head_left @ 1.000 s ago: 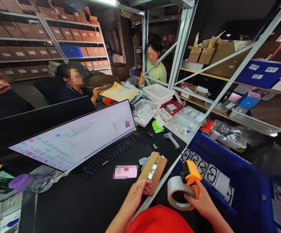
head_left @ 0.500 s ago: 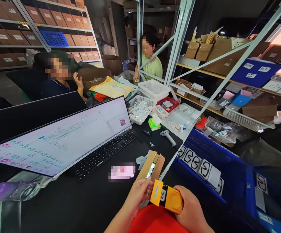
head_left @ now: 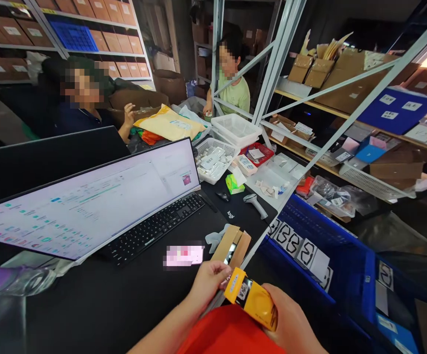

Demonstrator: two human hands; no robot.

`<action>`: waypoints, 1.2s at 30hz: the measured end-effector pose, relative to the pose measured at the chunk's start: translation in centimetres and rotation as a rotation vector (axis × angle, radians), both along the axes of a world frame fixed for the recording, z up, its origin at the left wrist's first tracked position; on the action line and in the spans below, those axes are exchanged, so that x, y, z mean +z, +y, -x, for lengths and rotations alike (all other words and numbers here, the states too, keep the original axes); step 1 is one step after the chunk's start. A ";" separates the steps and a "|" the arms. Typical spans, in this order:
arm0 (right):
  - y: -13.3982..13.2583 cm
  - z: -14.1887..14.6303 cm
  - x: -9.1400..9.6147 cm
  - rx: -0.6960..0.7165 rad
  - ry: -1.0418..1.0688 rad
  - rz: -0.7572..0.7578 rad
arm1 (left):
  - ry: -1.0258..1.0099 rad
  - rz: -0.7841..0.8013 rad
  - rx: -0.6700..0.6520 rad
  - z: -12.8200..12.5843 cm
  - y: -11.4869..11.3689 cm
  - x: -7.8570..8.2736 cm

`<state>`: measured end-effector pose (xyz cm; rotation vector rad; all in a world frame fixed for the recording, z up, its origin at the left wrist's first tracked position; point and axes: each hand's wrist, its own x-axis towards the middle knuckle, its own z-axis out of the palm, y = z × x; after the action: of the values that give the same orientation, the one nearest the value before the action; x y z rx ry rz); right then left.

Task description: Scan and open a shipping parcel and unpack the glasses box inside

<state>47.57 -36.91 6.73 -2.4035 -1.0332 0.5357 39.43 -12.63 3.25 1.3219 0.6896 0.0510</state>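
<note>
My right hand (head_left: 289, 317) is wrapped round the lower right end of a yellow box (head_left: 259, 302) with a dark band and a small printed label. The box is tilted over my lap. At its upper left end, my left hand (head_left: 209, 280) has thumb and fingers closed together; what lies between them is hidden. Just beyond those fingers, an open brown cardboard box (head_left: 241, 248) lies on the black desk mat with something shiny inside. Beside it are a crumpled grey-white piece (head_left: 215, 238) and a pink phone-like item (head_left: 184, 255), partly blurred out.
A monitor (head_left: 132, 196), keyboard (head_left: 158, 226), mouse (head_left: 223, 196) and barcode scanner (head_left: 256, 205) are on the desk. Right of the edge stands a blue crate (head_left: 357, 265) with white boxes. Two people are across the desk, behind metal shelf posts (head_left: 276, 64) and white baskets (head_left: 235, 130).
The yellow box has tilted more, its right end dropping lower. My left hand has shifted slightly left and up, still close to the box's end. The camera view has shifted slightly.
</note>
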 end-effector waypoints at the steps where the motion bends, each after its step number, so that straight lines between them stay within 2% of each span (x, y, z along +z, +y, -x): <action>1: -0.3 -0.4 0.5 0.007 0.012 0.014 | -0.009 -0.055 0.013 -0.5 1.1 0.1; 4: -0.5 -2.2 1.7 -0.018 -0.012 0.031 | -0.048 -0.212 0.121 -2.1 4.8 -0.1; 8: 1.1 -4.3 1.6 -0.035 -0.061 0.018 | -0.053 -0.403 0.221 -3.9 7.7 -2.9; 14: 2.0 -4.9 -0.7 -0.043 -0.102 0.010 | -0.018 -0.553 0.240 -5.0 7.6 -8.3; 17: 1.5 -4.7 -2.3 -0.048 -0.092 0.006 | -0.011 -0.596 0.211 -5.4 7.2 -10.0; 20: 1.3 -4.4 -3.6 -0.079 -0.067 0.013 | 0.006 -0.633 0.133 -5.6 6.7 -10.9; 23: 1.4 -4.2 -4.4 -0.095 -0.042 0.026 | 0.027 -0.671 -0.002 -6.0 6.5 -11.2; 26: 1.4 -4.3 -4.4 -0.096 -0.024 0.041 | 0.054 -0.715 -0.117 -6.2 7.2 -10.8; 30: 1.1 -4.5 -4.3 -0.108 -0.003 0.059 | 0.096 -0.810 -0.116 -4.9 7.6 -9.3; 33: 0.8 -4.6 -4.2 -0.112 0.019 0.036 | 0.097 -0.868 -0.061 -2.7 5.0 -8.1; 36: 0.8 -4.7 -3.8 -0.108 0.035 0.015 | 0.086 -0.940 -0.132 -0.8 0.8 -7.5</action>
<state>52.23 -36.15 2.89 -2.4380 -0.8822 0.5470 40.24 -11.88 -4.22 2.2783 0.6686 0.2328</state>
